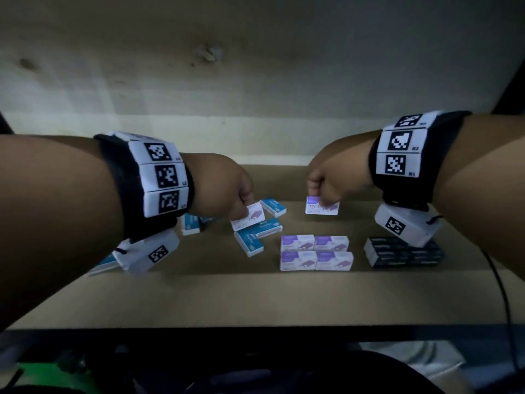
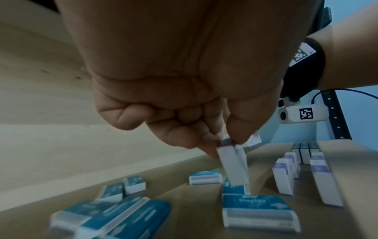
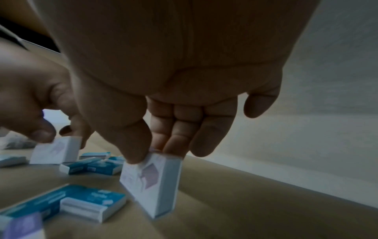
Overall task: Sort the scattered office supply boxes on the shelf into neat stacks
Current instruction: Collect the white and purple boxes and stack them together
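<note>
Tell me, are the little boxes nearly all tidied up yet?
About halfway. Done: the purple boxes sit in a neat block, and the black boxes beside them look grouped too. In hand: the left hand pinches one purple box, and the right hand pinches another purple box. Left: the blue boxes lie scattered on the shelf.

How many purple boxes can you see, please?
6: four grouped at the shelf's front, one in the left hand, one in the right hand. Arms may hide others.
</note>
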